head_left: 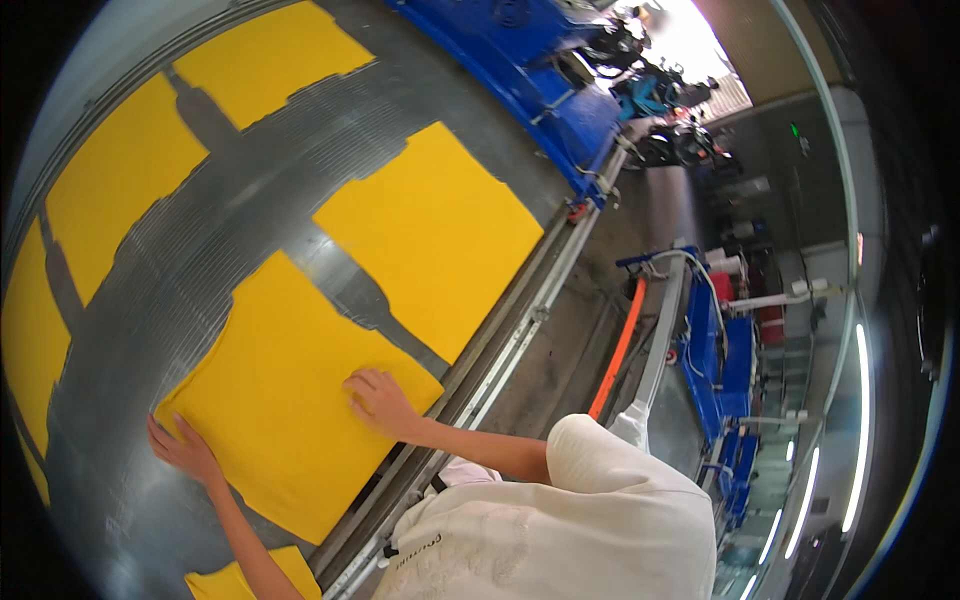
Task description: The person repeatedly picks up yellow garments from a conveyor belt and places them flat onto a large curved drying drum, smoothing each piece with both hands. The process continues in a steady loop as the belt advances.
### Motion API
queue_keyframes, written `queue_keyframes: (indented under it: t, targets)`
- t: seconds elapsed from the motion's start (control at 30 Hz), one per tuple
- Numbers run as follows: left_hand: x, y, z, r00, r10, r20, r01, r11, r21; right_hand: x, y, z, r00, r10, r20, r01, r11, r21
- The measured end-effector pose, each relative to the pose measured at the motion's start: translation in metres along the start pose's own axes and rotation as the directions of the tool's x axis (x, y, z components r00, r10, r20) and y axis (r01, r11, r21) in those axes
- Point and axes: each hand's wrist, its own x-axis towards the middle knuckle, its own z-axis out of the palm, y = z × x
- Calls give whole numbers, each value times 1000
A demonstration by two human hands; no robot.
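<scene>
Cloth point(295, 390) lies on the table point(100, 490) under your two hands; the step in hand looks like smoothing it flat and setting its edge.

Your left hand point(187, 452) rests at the cloth's left corner, thumb and fingers spread apart. Your right hand point(383, 404) is upon the cloth, near its right side, with fingers bent; whether they pinch some fabric, I cannot tell. The cloth lies at the table's near side, just beside the rail point(520, 346), and a second cloth point(430, 240), also yellow, lies near it but apart. Soft ripples show close to your left hand, so I judge the smoothing is not finished. The next move seems to call for light, even pressure toward the edges, without pulling the corner out of shape.
</scene>
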Motion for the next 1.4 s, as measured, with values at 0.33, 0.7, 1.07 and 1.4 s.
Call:
queue_keyframes:
  t: [0.33,0.7,1.07,1.4]
  targets:
    - [-4,29,-6,805,438,399,-520,846,121,-23,-7,29,986,-122,113,139,978,-158]
    - [49,28,31,813,319,488,-483,836,259,-26,5,25,987,-118,113,142,961,-236]
    - [-55,37,-44,662,494,563,-483,856,-183,-24,-9,40,981,-174,84,189,955,-227]
    - [-20,-3,-48,689,429,584,-485,872,-68,-24,-4,31,976,-181,117,205,947,-246]
